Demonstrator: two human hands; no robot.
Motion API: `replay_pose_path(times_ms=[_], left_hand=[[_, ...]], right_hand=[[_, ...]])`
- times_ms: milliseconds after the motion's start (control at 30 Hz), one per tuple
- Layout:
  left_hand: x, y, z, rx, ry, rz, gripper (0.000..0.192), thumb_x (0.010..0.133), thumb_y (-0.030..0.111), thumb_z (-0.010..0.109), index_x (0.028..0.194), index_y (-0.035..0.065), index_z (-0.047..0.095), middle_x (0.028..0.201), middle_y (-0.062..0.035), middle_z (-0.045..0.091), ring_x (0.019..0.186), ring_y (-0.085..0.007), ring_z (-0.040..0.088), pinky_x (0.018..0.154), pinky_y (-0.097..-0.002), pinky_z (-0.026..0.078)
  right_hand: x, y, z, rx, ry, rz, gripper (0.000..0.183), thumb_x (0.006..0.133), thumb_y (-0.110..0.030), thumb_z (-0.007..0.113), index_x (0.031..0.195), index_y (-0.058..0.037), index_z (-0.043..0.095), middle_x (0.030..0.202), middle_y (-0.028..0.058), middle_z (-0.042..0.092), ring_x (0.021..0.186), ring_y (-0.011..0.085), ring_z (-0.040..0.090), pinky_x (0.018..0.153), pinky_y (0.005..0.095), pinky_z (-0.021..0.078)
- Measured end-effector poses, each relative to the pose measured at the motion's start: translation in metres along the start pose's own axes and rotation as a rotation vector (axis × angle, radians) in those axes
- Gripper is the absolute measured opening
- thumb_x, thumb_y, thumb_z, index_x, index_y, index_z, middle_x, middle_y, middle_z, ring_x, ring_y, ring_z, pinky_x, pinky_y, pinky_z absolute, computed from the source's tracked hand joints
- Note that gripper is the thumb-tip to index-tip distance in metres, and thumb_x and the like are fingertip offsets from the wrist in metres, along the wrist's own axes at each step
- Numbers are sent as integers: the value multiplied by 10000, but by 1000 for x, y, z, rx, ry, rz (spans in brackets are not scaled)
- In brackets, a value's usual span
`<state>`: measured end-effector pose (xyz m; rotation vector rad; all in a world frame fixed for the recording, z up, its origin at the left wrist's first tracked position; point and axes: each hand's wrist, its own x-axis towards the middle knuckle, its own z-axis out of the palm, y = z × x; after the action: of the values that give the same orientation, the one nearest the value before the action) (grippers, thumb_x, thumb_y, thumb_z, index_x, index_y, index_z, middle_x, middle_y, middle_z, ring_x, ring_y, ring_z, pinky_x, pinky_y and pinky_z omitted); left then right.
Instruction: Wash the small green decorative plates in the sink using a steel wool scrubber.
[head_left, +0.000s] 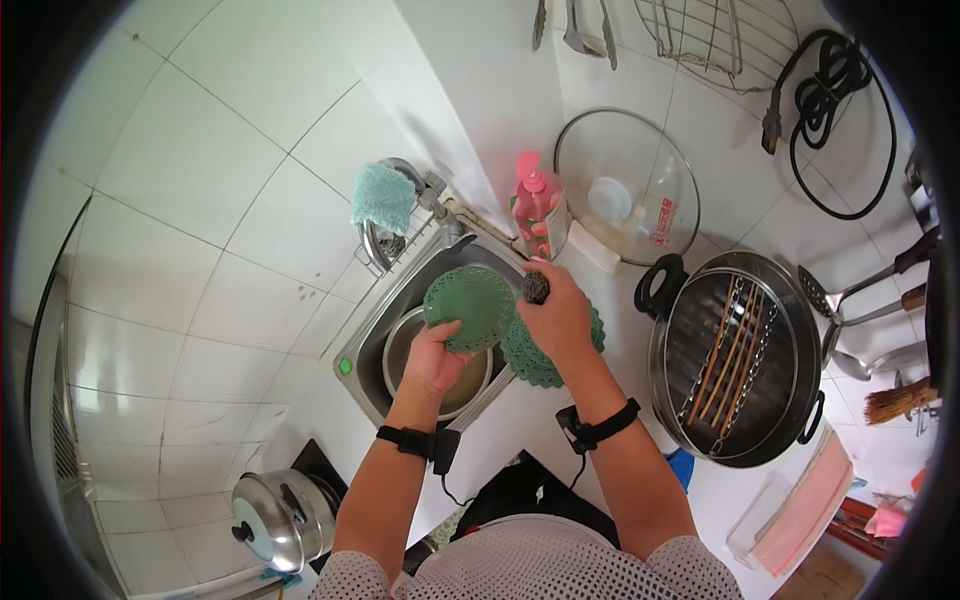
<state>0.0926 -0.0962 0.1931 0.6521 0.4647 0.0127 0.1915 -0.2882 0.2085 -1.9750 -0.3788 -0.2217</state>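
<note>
My left hand (438, 355) grips a green plate with a pierced lacy rim (469, 307) by its near edge, thumb on top, above the sink. In my right hand (556, 311) is a dark scouring pad (535, 287), held between the fingers just right of the plate and apart from it. Partly hidden under my right hand, more green lacy-edged ware (529, 360) lies on the counter by the sink's right edge. A round metal basin (397, 360) with cloudy water stands inside the stainless steel sink (367, 375). Each wrist wears a black strap with a small device.
Behind the sink are a faucet (448, 225), a light blue cloth (382, 197) and a pink pump bottle (538, 214). A glass lid (637, 165) leans at the wall. On the right sits a large pot (660, 382) with a rack; a lidded steel pot (281, 525) stands lower left.
</note>
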Motion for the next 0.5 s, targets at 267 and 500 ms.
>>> replay_pose_path(times_ms=[267,500], left_hand=[[43,7,53,75,29,50,442,927,-43,514,1369,-49,518,1361,-166,600,1236,-332,600,1090,-472,482],[82,25,82,34,-185,37,467,894,-69,482,1361,-81,502,1363,-200,587,1259,-348,585,1118,-500,461]], right_hand=[[79,-31,-19,-127,103,-42,509,783,-96,716,1276,-191,627,1417,62,586,1113,340,660,846,438,563],[125,-28,-14,-240,-33,-133,585,789,-71,629,1362,-186,606,1498,11,546,1185,292,641,910,404,543]])
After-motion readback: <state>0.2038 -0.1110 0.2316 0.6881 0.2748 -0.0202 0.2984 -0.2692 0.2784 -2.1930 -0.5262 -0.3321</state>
